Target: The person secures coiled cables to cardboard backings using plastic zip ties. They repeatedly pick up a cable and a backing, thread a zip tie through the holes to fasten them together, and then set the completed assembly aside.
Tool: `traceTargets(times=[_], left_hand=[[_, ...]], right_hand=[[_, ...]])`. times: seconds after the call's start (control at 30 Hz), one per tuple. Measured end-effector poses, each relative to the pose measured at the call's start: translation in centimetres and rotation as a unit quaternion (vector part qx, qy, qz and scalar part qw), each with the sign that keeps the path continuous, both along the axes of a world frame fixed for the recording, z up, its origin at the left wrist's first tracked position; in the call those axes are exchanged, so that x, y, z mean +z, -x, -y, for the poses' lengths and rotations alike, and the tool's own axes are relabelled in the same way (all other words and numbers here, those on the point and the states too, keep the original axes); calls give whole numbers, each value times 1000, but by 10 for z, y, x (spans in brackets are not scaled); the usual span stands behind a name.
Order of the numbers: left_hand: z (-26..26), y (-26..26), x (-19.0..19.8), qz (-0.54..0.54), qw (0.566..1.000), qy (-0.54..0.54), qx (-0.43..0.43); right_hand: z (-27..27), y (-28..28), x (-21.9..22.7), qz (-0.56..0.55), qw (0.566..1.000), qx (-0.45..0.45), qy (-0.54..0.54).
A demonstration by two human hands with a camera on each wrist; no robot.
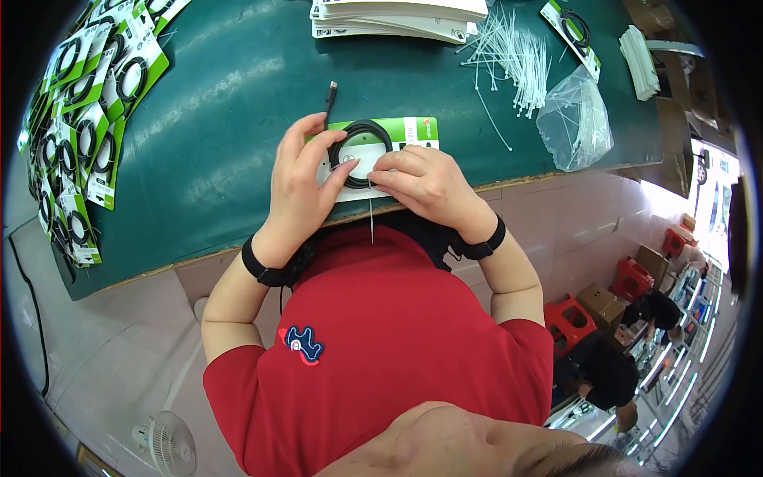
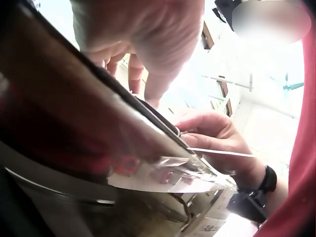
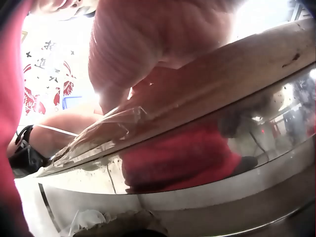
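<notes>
A coil of black cable (image 1: 387, 140) lies on a white and green packaging card (image 1: 425, 130) at the table's near edge. Its plug (image 1: 331, 92) sticks out past the card's far left corner. My left hand (image 1: 304, 173) holds the coil's left side, thumb and fingertips on the ring. On the right, my right hand (image 1: 427, 181) pinches a white cable tie (image 1: 371, 224) at the coil's near side. The tie's tail hangs over the edge toward my body, and the left wrist view also shows this pale strip (image 2: 222, 152). The fingertips hide the tie's head.
Many carded cables (image 1: 103, 119) are heaped at the left on the green table (image 1: 230, 119). A stack of cards (image 1: 389, 20) stands at the back. Loose cable ties (image 1: 517, 63), a plastic bag (image 1: 574, 119) and another carded cable (image 1: 574, 36) lie to the right.
</notes>
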State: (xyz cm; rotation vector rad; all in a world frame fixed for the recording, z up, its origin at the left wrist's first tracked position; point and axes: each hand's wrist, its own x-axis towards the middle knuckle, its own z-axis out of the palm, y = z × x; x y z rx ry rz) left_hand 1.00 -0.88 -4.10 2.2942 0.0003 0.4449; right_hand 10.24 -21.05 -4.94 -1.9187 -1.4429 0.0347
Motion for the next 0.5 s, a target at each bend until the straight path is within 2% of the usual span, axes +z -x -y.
traceTargets(times=[0.07,0.17,0.4,0.5], left_hand=[[2,-5,-3,-1,999,12,34],[2,-8,-6,24,999,-35,-3],[2,-3,-10,32,998,-52,-30],[3,-1,-13,37,996,-66,-41]], right_hand=[[0,0,0,6,1000,2,7],[1,0,0,8,1000,3,4],[-9,-8,4,-24,998,-24,-46],[-25,-8,10,-19,989,-134,-56]])
